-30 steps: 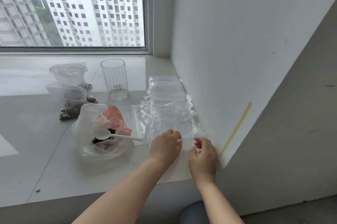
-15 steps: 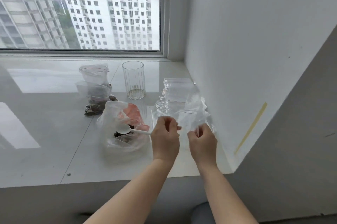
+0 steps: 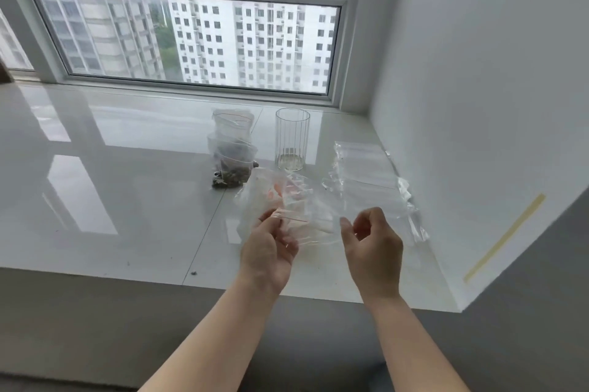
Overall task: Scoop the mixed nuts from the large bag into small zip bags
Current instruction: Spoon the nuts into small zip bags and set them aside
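- The left hand [image 3: 269, 253] and the right hand [image 3: 374, 249] hold one empty small zip bag [image 3: 314, 225] up between them, above the front edge of the white sill [image 3: 127, 200], near its right end.
- The left thumb and fingers pinch the bag's left side by its red-lined zip strip.
- The right hand's fingers are curled in at the bag's right edge; whether they actually grip the film I cannot tell.
- The large bag [image 3: 274, 197], clear with orange print, lies on the sill just behind the held bag and is partly hidden by it.
- A pile of spare clear zip bags [image 3: 366, 178] lies along the sill's right edge against the wall.
- Filled zip bags [image 3: 232, 157] holding dark nuts stand toward the middle of the sill.
- A ribbed glass [image 3: 292, 143] stands just right of them, empty.
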